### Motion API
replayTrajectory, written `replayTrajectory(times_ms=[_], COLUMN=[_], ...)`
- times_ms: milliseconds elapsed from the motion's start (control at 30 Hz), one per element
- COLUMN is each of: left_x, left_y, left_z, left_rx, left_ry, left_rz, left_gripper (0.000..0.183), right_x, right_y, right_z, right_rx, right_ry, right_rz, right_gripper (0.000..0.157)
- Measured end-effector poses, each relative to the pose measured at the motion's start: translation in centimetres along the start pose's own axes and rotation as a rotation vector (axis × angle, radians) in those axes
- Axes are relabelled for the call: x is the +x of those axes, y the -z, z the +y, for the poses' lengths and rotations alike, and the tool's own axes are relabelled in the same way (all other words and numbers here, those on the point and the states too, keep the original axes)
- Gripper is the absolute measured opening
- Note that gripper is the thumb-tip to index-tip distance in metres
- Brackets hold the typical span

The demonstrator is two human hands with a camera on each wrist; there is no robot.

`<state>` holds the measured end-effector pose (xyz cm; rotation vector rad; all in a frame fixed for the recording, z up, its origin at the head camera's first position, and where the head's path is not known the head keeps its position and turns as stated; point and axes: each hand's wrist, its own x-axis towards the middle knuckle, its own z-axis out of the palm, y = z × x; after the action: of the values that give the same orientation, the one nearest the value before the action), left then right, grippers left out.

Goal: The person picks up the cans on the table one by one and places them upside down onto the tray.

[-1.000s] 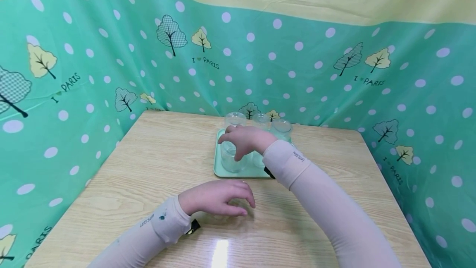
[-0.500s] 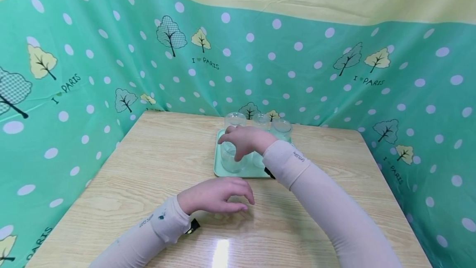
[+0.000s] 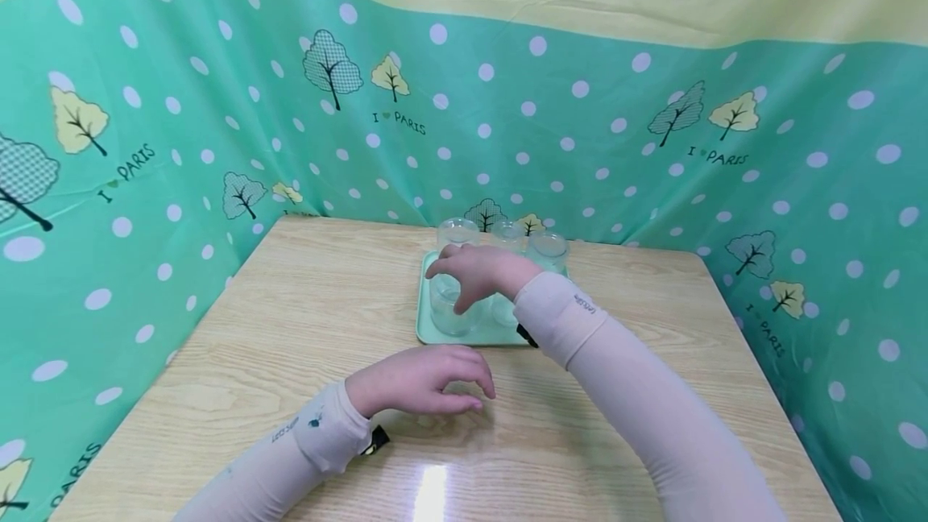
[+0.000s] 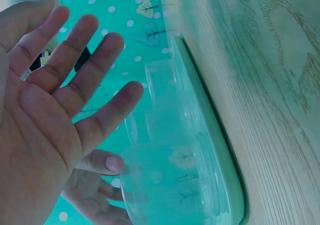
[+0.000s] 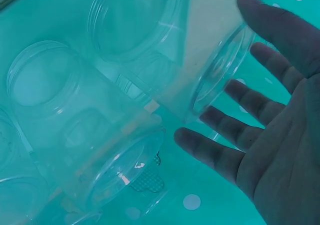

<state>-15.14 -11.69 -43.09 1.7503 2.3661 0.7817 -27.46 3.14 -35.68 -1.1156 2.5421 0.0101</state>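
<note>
Several clear see-through jars stand on a mint-green tray point(image 3: 426, 321) at the back of the table. Over the front-left jar point(image 3: 448, 321) hovers my right hand point(image 3: 480, 271), palm down with thumb and fingers apart. In the right wrist view its spread fingers lie beside the end of one jar point(image 5: 170, 80); the thumb overlaps its edge, and I cannot tell whether they touch. My left hand point(image 3: 424, 381) hangs above the table in front of the tray. The left wrist view shows its palm point(image 4: 42, 115) bare, fingers loosely spread, holding nothing.
Other clear jars point(image 3: 548, 250) fill the back and right of the tray, partly behind my right hand and sleeve. The wooden table point(image 3: 304, 304) reaches around the tray. A green dotted curtain point(image 3: 406, 176) hangs along the back and both sides.
</note>
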Motion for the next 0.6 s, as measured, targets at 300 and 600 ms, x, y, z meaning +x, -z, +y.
replayTrajectory(times_ms=[300, 600], left_x=[0.06, 0.01], left_y=[0.04, 0.18], left_z=[0.10, 0.15], left_rx=[0.011, 0.005], left_ry=[-0.007, 0.020], left_rz=[-0.001, -0.008], left_gripper=[0.016, 0.015], right_x=[-0.32, -0.79], right_y=[0.36, 0.36], right_z=[0.34, 0.39], right_rx=[-0.017, 0.016], right_ry=[0.004, 0.013], right_rz=[0.004, 0.036], right_gripper=[0.067, 0.058])
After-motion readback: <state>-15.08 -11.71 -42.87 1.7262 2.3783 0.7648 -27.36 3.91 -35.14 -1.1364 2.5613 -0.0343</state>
